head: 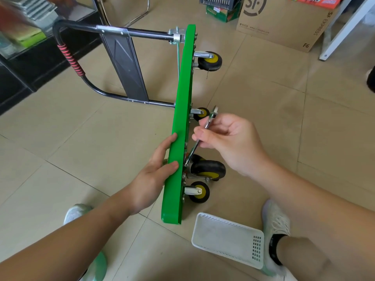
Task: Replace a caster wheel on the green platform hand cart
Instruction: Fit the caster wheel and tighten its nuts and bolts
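On the beige tiled floor [263, 110], a green flat-decked platform hand cart [183, 94] stands tipped up on one long edge, its underside facing right and its black tubular folding handle [142, 34], wound with a band of red cord, reaching out to the left. A brown cardboard shipping box [284, 23] printed with black lettering sits well apart from the cart, at the upper right. A white perforated plastic basket [225, 234] lies on the floor just beside the cart's near end, between the person's two pale knit shoes. Four black rubber caster wheels with yellow hubs stick out to the right from the underside: a far one [210, 61] near the handle hinge, a smaller-looking one [202, 114] midway, a broad one [209, 168] turned sideways close to the hands, and a last one [199, 192] just below it. The left hand [154, 175] grips the upper rim of the green deck, thumb and a finger laid over the edge, the other fingers hidden behind the deck. The right hand [229, 138] is curled, with thumb and fingertips pinching the shaft of a slim silver metal wrench [193, 150]. The wrench slants down and left, its lower end meeting the mounting hardware of the broad sideways caster against the underside, while its upper end juts out above the fingers near the midway wheel.
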Demonstrator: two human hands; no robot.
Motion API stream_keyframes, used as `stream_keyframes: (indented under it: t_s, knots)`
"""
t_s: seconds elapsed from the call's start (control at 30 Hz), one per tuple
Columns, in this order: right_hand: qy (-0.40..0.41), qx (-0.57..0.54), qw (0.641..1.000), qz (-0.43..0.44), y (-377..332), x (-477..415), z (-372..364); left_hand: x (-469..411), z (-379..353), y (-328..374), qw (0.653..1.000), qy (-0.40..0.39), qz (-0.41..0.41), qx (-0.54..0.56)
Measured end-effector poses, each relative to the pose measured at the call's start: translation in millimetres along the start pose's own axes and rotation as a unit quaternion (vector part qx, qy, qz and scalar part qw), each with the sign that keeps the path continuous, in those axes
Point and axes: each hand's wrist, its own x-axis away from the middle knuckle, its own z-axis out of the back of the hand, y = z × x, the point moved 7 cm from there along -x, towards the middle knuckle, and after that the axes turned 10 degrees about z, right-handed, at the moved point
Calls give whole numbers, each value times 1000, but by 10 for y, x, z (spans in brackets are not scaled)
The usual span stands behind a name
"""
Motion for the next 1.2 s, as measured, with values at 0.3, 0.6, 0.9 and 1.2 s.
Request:
stream_keyframes:
  t_s: [0.3,0.6,0.9,1.2]
  knots:
    - [-29,92,980,174,-293,731,-61,26,-22,16,1000,14,-7,-17]
    - [-33,215,906,363,-372,995,-212,36,-21,4,999,27,-17,-7]
    - [-162,223,877,395,-235,1038,-436,31,0,7,999,41,-28,-22]
    - [-172,211,878,393,-221,1027,-441,46,-10,2,999,40,-29,-18]
